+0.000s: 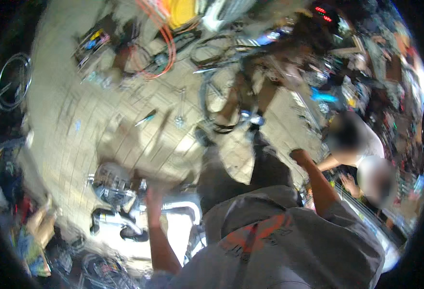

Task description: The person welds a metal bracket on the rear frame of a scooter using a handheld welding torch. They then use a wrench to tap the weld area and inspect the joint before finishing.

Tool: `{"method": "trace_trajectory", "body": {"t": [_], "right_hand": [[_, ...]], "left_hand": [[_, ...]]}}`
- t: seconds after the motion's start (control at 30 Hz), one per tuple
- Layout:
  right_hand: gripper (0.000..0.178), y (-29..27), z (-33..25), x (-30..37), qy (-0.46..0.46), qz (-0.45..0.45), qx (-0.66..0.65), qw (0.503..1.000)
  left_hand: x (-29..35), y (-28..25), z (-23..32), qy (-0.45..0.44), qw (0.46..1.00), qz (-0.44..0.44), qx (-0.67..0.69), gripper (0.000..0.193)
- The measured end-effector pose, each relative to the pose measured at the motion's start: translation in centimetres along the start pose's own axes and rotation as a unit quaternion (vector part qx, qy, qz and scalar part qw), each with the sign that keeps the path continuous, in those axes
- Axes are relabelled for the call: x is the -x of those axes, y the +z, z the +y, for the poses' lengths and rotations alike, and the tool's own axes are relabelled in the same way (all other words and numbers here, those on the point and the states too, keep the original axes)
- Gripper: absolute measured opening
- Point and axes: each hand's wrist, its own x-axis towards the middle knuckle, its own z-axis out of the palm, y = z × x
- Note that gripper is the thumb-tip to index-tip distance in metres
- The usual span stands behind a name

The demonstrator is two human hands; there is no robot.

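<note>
My left hand is out in front, heavily smeared by motion. A blurred brown shape lies at its fingers; I cannot make out whether the hand holds it. Just left of that hand is a grey metal machine part, with bent silver tubes with black ends nearer to me. Another silver pipe curves beside my left wrist. My right hand hangs off to the right with its fingers curled into a fist, and nothing shows in it.
Tools lie on the tiled floor, among them a wrench. Orange hose and black cables sprawl farther off. Two people are at the right by cluttered shelves. A coiled cable is at far left.
</note>
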Motion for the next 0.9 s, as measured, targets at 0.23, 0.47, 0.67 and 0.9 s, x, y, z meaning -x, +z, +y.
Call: {"method": "trace_trajectory", "body": {"t": [0.23, 0.47, 0.67, 0.9], "right_hand": [[0.026, -3.3, 1.4, 0.0, -0.368, -0.006, 0.383, 0.847], [0.057, -0.7, -26.3, 10.5, -0.277, -0.062, -0.030, 0.959], [0.053, -6.4, -27.0, 11.3, -0.453, -0.113, 0.011, 0.884], [0.043, -16.2, -13.9, 9.4, -0.353, -0.198, -0.251, 0.879]], "left_hand": [[-2.2, 6.6, 3.7, 0.053, 0.991, 0.034, 0.115, 0.025], [2.0, 10.9, 14.9, 0.070, 0.991, -0.010, 0.115, 0.022], [6.8, 19.6, 19.1, 0.118, 0.981, 0.071, 0.139, 0.026], [12.1, 33.6, 27.9, 0.190, 0.977, -0.095, 0.015, 0.016]]}}
